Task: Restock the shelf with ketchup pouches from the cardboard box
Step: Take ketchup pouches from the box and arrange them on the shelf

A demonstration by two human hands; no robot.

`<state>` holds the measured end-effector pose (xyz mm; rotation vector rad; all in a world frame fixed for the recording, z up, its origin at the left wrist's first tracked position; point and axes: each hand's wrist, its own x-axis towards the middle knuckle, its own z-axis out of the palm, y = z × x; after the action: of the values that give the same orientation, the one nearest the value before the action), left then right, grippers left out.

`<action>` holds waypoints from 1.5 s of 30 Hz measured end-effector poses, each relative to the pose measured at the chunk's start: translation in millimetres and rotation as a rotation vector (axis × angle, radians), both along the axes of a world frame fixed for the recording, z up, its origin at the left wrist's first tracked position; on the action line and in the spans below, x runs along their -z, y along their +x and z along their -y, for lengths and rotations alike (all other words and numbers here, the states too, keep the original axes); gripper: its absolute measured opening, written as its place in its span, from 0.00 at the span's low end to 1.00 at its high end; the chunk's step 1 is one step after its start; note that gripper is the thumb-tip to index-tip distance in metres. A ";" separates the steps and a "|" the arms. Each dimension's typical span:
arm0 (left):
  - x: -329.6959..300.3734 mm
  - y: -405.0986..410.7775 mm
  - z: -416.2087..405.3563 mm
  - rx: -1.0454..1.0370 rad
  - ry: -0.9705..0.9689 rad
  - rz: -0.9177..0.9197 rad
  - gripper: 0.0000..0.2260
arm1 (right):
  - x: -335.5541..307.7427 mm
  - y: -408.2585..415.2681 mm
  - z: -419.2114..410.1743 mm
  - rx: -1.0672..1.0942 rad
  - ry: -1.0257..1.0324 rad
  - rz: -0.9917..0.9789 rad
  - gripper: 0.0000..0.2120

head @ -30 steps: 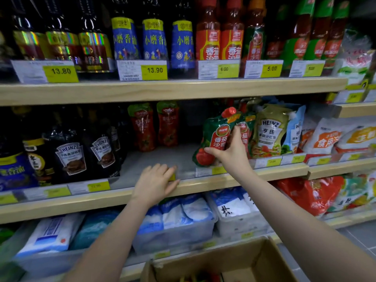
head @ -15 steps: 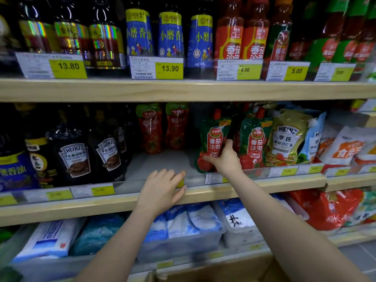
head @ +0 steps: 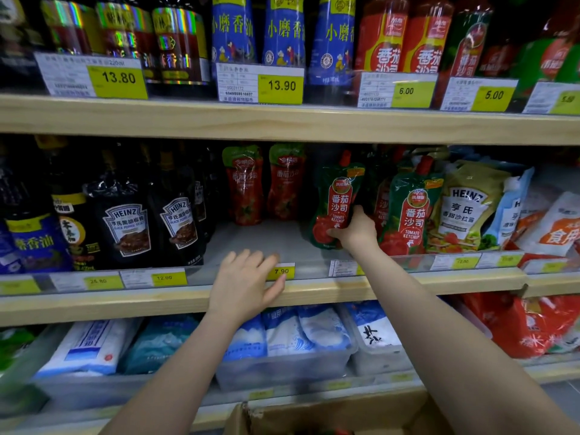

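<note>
Risk of toppling, I judge: right hand (head: 356,231) clamps the green-and-red spouted ketchup pouch (head: 337,205) low on the grey middle shelf (head: 276,240); soft base may slump once released; left hand (head: 244,282), fingers relaxed, rests on the shelf edge.

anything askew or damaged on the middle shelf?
No damage or spills visible. The ketchup pouch gripped by the right hand leans left instead of standing straight like the pouch to its right. The left hand rests flat on the shelf edge, partly covering the 7.90 price tag.
</note>
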<state>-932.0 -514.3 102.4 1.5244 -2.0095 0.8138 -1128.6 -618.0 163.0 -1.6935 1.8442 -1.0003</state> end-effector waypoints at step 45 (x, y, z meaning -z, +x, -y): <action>163.6 -93.5 -99.3 0.378 0.545 -0.146 0.25 | 170.8 -130.1 -191.8 -0.391 -0.036 -0.285 0.20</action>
<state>-1025.5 -415.0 -61.2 1.3388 -2.4172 -0.0018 -1258.7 -426.2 -7.8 -2.2014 1.5653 -0.6605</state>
